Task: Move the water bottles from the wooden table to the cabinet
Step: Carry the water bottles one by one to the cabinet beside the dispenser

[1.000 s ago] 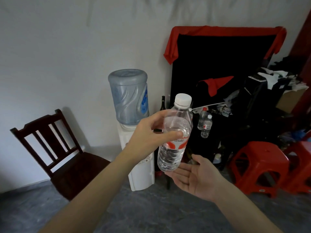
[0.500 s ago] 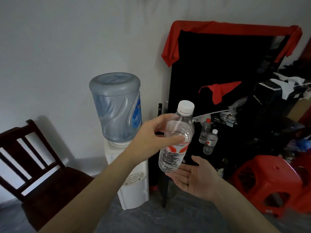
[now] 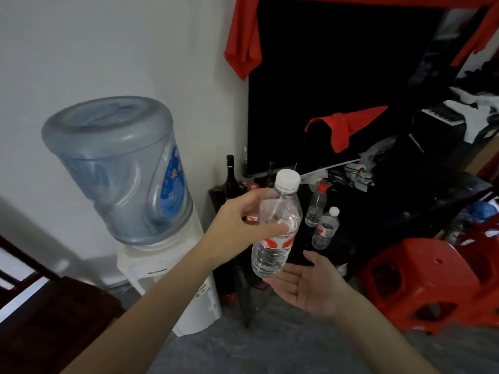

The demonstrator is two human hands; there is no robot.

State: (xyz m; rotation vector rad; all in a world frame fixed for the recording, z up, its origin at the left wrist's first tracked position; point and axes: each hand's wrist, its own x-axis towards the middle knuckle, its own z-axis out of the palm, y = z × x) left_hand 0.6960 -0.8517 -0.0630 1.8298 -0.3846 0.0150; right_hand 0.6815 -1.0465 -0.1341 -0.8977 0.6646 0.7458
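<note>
My left hand [image 3: 237, 225] grips a clear water bottle [image 3: 275, 247] with a white cap and a red-and-white label, held upright in the air. Below it my right hand [image 3: 305, 284] lies palm up with straight fingers, just under the bottle's base; I cannot tell whether they touch. Two more small water bottles stand on the dark cabinet [image 3: 378, 220] behind: one with a red cap [image 3: 316, 209] and one with a white cap [image 3: 325, 228].
A white water dispenser [image 3: 164, 268] with a big blue jug [image 3: 118, 168] stands at left. A dark glass bottle [image 3: 232, 179] stands by the wall. Red plastic stools [image 3: 421, 282] sit at right, a dark wooden chair [image 3: 35, 314] at lower left. Clutter and red cloth [image 3: 343, 128] cover the cabinet.
The view has moved closer to the dispenser and the cabinet. Both hands and the held bottle keep the same pose relative to each other.
</note>
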